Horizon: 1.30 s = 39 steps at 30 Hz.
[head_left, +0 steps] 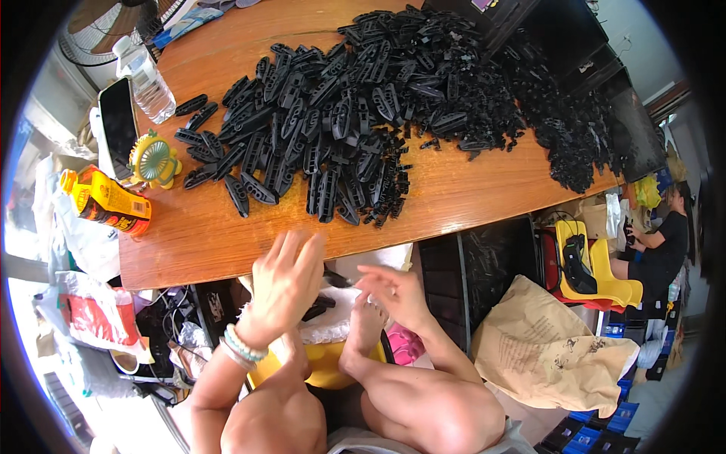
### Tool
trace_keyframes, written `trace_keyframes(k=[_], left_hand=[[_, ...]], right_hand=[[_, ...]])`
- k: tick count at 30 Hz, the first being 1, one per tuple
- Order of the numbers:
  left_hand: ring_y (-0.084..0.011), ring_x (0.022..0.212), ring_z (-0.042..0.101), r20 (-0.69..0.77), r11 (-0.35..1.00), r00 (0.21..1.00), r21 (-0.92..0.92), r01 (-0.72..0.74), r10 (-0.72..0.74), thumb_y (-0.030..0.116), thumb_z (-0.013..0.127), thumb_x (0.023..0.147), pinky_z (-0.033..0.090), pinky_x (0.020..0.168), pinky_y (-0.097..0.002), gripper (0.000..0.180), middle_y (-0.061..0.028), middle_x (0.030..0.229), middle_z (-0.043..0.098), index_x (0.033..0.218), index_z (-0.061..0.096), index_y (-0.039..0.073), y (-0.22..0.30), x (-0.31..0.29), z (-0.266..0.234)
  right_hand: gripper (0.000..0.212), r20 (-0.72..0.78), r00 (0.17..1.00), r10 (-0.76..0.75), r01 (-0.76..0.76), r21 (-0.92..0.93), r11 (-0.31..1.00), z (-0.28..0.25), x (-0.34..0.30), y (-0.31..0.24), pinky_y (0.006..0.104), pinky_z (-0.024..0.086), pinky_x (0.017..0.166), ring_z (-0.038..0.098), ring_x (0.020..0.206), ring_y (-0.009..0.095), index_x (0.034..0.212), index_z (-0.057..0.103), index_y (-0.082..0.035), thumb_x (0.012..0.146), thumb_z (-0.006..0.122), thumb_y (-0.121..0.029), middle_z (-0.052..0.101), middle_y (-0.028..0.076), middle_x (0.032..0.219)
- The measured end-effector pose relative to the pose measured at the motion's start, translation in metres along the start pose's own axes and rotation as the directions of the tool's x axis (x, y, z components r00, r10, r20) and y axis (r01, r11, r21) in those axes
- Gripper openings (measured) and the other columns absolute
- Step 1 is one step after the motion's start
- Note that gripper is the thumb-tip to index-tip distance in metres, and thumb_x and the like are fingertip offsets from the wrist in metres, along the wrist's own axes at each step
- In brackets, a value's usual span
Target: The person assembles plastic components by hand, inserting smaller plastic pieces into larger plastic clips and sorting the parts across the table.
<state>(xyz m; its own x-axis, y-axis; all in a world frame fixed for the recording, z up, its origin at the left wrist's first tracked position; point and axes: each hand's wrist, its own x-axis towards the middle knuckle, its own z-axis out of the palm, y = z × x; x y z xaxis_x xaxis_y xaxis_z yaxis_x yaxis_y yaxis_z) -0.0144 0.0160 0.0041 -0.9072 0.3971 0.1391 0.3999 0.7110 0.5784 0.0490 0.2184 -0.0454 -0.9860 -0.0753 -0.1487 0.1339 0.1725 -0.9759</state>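
My left hand (286, 286), with beaded bracelets on the wrist, is raised just off the table's front edge. Its fingers are stretched out and smeared at the tips, with nothing seen in them. To its right, my right hand (395, 293) is open, fingers apart and slightly bent. A blurred dark piece (336, 279) shows between the two hands; whether a finger touches it I cannot tell. Below are more black plastic pieces (321, 306) on a white lining (333, 325). A large heap of long black slotted plastic parts (302, 113) covers the wooden table (469, 189).
Small black parts (575, 144) are piled at the table's right. A water bottle (145, 79), a phone (119, 125), a small yellow fan (155, 160) and a yellow drink bottle (106, 200) stand at the left. A brown paper sack (541, 348) and a yellow chair (586, 261) are at right, near another person (665, 238).
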Motion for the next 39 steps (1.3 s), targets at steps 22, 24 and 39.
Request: trace_keyframes(k=[22,24,39], left_hand=[[-0.0138,0.09,0.064,-0.12,0.471,0.929,-0.88,0.063,-0.349,0.0,0.056,0.089,0.05,0.079,-0.0242,0.027,-0.0112,0.097,0.067,0.115,0.055,-0.004,-0.011,0.014,0.004],[-0.0189,0.093,0.065,-0.005,0.37,0.951,-0.922,0.116,-0.309,-0.003,0.055,0.088,0.051,0.082,-0.0249,0.03,-0.0149,0.099,0.065,0.117,0.051,-0.007,-0.01,0.012,0.001],[-0.0214,0.086,0.067,0.096,0.333,0.924,-0.915,0.229,-0.371,-0.006,0.055,0.086,0.055,0.077,-0.0271,0.029,-0.0173,0.096,0.063,0.114,0.048,-0.008,-0.007,-0.006,0.007]], right_hand=[[0.018,-0.167,0.671,-0.722,0.458,-0.673,0.581,-0.024,0.074,0.006,0.0397,0.041,0.078,0.053,0.093,0.031,0.084,0.061,-0.007,0.07,0.068,0.001,0.056,0.011,0.107],[0.022,-0.137,0.699,-0.702,0.425,-0.711,0.561,-0.027,0.072,-0.003,0.0404,0.041,0.081,0.052,0.097,0.032,0.09,0.06,-0.007,0.07,0.067,0.001,0.055,0.011,0.11],[0.019,-0.126,0.739,-0.662,0.35,-0.768,0.537,-0.043,0.061,-0.012,0.0357,0.041,0.081,0.054,0.089,0.024,0.088,0.064,-0.006,0.071,0.067,0.003,0.057,0.008,0.103]])
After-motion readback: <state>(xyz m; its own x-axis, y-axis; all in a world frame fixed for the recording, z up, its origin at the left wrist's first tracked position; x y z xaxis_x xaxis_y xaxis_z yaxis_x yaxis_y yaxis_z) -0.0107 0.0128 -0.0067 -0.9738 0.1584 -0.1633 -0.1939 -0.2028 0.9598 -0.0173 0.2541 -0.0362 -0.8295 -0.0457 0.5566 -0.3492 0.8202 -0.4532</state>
